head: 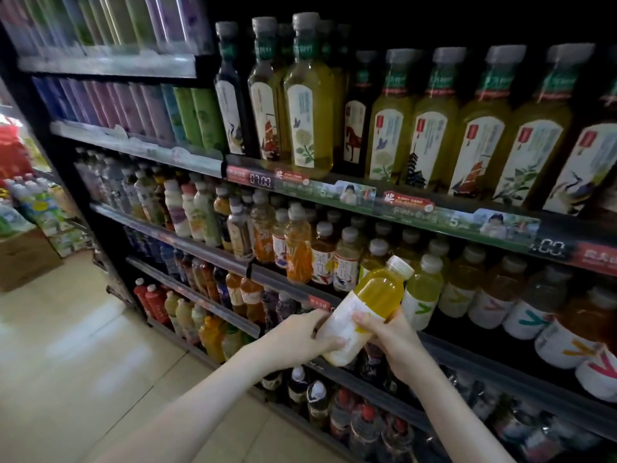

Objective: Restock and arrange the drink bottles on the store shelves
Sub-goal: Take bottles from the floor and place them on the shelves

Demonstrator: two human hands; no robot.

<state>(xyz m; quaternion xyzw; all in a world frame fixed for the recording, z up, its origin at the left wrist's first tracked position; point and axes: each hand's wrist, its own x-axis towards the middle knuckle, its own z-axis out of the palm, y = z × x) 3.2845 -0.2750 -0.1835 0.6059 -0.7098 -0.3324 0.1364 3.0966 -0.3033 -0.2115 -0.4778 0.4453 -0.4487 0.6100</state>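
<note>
Mid-restock, the left hand (293,342) and right hand (390,335) both curl their fingers round a yellow bottle (365,307), held tilted with its cap towards one o'clock before the middle shelf (484,359); next it likely needs righting and sliding into a gap there.

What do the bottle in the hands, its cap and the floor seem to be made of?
Bottle: probably clear glossy plastic; the yellow drink shows through.
Cap: white and opaque, likely plastic.
Floor: pale and shiny, perhaps tile; it reflects light.
</note>
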